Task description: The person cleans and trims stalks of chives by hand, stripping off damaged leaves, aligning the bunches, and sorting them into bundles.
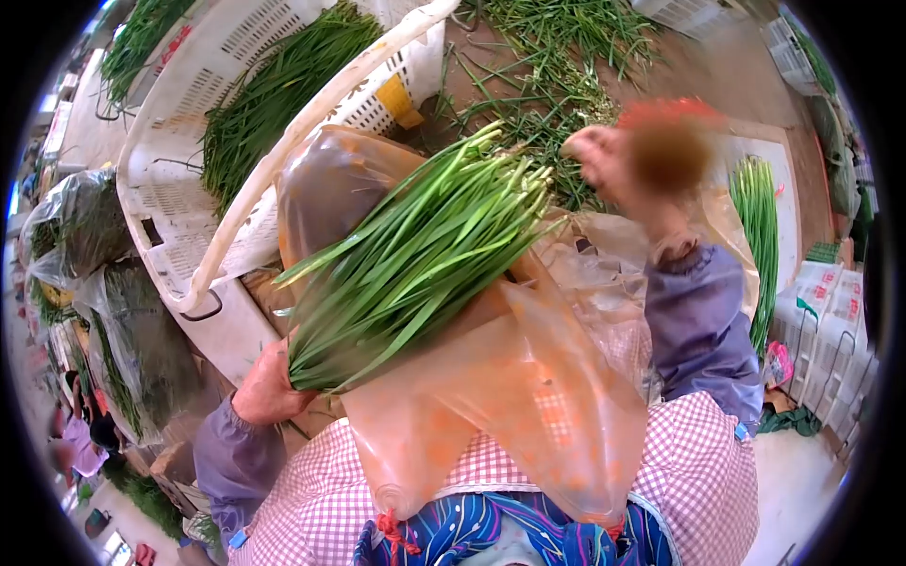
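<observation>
A thick bunch of garlic chives [425, 250] lies slantwise across my lap on a translucent plastic apron [510, 396]. My left hand [271, 385] is closed around its lower-left leaf end, and the pale cut ends point up and right. My right hand [618, 174] is raised to the right of those pale ends, apart from the bunch. Motion smears it, and a blurred red and brown patch [670, 146] covers part of it, so its grip is unclear. Loose chive trimmings [557, 104] are scattered on the floor beyond.
A white plastic basket [170, 141] with more chives stands at upper left. Another chive bundle [753, 217] lies on a white board at right. Bagged greens [132, 330] are stacked at far left, and white packages [816, 321] stand at far right. People are visible at lower left.
</observation>
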The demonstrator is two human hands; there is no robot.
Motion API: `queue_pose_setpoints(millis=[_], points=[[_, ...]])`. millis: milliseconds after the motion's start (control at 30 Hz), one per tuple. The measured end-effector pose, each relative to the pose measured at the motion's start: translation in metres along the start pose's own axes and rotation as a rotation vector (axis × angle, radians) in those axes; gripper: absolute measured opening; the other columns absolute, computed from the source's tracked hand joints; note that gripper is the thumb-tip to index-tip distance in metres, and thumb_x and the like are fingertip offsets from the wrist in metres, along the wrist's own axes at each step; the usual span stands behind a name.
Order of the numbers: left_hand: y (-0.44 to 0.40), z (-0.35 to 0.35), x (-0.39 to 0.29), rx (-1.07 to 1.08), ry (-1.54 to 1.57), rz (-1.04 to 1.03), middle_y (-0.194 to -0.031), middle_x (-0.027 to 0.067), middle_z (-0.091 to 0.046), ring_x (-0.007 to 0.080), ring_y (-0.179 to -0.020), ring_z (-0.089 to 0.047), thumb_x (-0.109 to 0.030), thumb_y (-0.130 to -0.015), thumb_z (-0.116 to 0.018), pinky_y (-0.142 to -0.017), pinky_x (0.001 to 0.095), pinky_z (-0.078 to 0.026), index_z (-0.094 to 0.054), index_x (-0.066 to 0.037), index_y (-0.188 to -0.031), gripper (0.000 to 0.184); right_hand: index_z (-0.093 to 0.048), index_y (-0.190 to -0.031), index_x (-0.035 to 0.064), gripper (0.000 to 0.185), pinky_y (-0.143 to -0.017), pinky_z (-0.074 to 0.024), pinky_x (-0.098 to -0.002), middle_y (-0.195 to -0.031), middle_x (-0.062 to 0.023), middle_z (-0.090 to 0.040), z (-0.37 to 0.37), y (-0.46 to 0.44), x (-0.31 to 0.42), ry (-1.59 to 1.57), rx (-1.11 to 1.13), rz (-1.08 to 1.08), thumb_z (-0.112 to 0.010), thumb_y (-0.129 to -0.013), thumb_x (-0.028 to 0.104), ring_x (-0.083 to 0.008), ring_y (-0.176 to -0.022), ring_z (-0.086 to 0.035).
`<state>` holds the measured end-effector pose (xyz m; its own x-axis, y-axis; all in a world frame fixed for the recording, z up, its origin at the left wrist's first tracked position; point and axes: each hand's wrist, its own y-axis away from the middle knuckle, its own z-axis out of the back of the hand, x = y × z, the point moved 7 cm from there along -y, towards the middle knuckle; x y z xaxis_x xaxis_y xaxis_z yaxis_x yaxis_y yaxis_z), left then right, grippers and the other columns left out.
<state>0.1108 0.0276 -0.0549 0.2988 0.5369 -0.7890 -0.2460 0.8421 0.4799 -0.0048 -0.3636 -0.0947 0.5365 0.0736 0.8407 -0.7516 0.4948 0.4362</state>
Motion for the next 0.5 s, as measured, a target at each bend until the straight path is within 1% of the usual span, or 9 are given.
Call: queue_pose_setpoints(millis=[67, 100, 200, 233, 300, 333, 400, 467, 500], points=[[-0.005, 0.002, -0.017, -0.062, -0.014, -0.104, -0.097, 0.0183, -0.062, 0.0351, -0.087, -0.060, 0.002, -0.073, -0.063, -0.078, 0.0374, -0.048, -0.060, -0.001, -0.102, 0.030, -0.067, -0.087, -0.0015, 0.032, -0.053, -0.0446, -0.0284, -0.063, -0.0051, -0.058, -0.027, 0.008, 0.009, 0.228, 0.006, 0.259, -0.064, -0.085, 0.030, -0.0114, -0.057, -0.052], [-0.006, 0.001, -0.018, -0.049, -0.023, -0.109, -0.097, 0.0183, -0.062, 0.0351, -0.087, -0.060, 0.002, -0.073, -0.063, -0.078, 0.0374, -0.048, -0.060, -0.001, -0.102, 0.030, -0.067, -0.084, -0.0017, 0.037, -0.054, -0.0452, -0.0300, -0.064, -0.0075, -0.059, -0.039, 0.005, 0.003, 0.263, 0.061, 0.200, -0.066, -0.083, 0.035, -0.0143, -0.059, -0.055], [-0.002, 0.000, -0.023, -0.016, -0.137, -0.174, -0.094, 0.0167, -0.061, 0.0338, -0.083, -0.059, 0.003, -0.071, -0.062, -0.076, 0.0368, -0.048, -0.061, -0.001, -0.095, 0.024, -0.066, -0.079, -0.0031, 0.031, -0.059, -0.0484, -0.0391, -0.068, -0.0158, -0.061, -0.073, -0.010, -0.011, 0.267, 0.124, 0.248, -0.065, -0.079, 0.028, -0.0237, -0.060, -0.060], [0.000, 0.000, -0.021, -0.015, -0.073, -0.108, -0.095, 0.0161, -0.061, 0.0336, -0.083, -0.058, 0.004, -0.071, -0.062, -0.075, 0.0366, -0.047, -0.061, -0.001, -0.093, 0.023, -0.066, -0.079, -0.0031, 0.031, -0.059, -0.0484, -0.0391, -0.068, -0.0158, -0.061, -0.076, -0.012, -0.016, 0.248, 0.106, 0.243, -0.065, -0.079, 0.028, -0.0237, -0.060, -0.060], [0.003, -0.002, -0.012, 0.009, -0.024, -0.090, -0.096, 0.0134, -0.061, 0.0308, -0.083, -0.058, 0.003, -0.072, -0.062, -0.074, 0.0359, -0.047, -0.061, -0.001, -0.092, 0.020, -0.061, -0.081, -0.0031, 0.023, -0.059, -0.0496, -0.0413, -0.068, -0.0188, -0.059, -0.081, -0.006, -0.005, 0.330, 0.063, 0.517, -0.061, -0.079, 0.020, -0.0273, -0.060, -0.061], [0.004, -0.004, -0.011, 0.025, -0.037, -0.093, -0.096, 0.0134, -0.061, 0.0308, -0.083, -0.058, 0.003, -0.072, -0.062, -0.074, 0.0359, -0.047, -0.061, -0.001, -0.092, 0.020, -0.061, -0.081, -0.0031, 0.023, -0.059, -0.0496, -0.0413, -0.068, -0.0188, -0.059, -0.075, -0.006, -0.005, 0.319, 0.046, 0.509, -0.061, -0.079, 0.020, -0.0273, -0.060, -0.061], [0.005, -0.005, 0.001, -0.035, 0.144, 0.061, -0.096, 0.0114, -0.062, 0.0277, -0.085, -0.058, 0.000, -0.075, -0.062, -0.077, 0.0352, -0.047, -0.060, -0.001, -0.095, 0.020, -0.056, -0.086, -0.0021, 0.016, -0.058, -0.0506, -0.0416, -0.069, -0.0194, -0.059, -0.053, -0.004, 0.004, 0.827, -0.186, 0.496, -0.054, -0.084, 0.013, -0.0316, -0.064, -0.062], [0.005, -0.004, 0.006, -0.030, 0.124, 0.009, -0.100, 0.0104, -0.062, 0.0264, -0.090, -0.057, -0.002, -0.078, -0.062, -0.082, 0.0351, -0.046, -0.060, -0.001, -0.101, 0.023, -0.054, -0.093, -0.0016, 0.013, -0.056, -0.0516, -0.0408, -0.070, -0.0196, -0.060, -0.004, -0.018, -0.012, 0.846, -0.382, 0.356, -0.049, -0.086, 0.008, -0.0331, -0.068, -0.063], [0.004, -0.005, 0.001, 0.013, -0.026, -0.058, -0.102, 0.0108, -0.062, 0.0271, -0.093, -0.057, -0.002, -0.078, -0.062, -0.084, 0.0355, -0.045, -0.060, -0.002, -0.103, 0.025, -0.055, -0.094, -0.0012, 0.013, -0.059, -0.0519, -0.0410, -0.074, -0.0192, -0.061, 0.020, -0.020, -0.021, 0.900, -0.469, 0.333, -0.047, -0.088, 0.008, -0.0329, -0.070, -0.063]])
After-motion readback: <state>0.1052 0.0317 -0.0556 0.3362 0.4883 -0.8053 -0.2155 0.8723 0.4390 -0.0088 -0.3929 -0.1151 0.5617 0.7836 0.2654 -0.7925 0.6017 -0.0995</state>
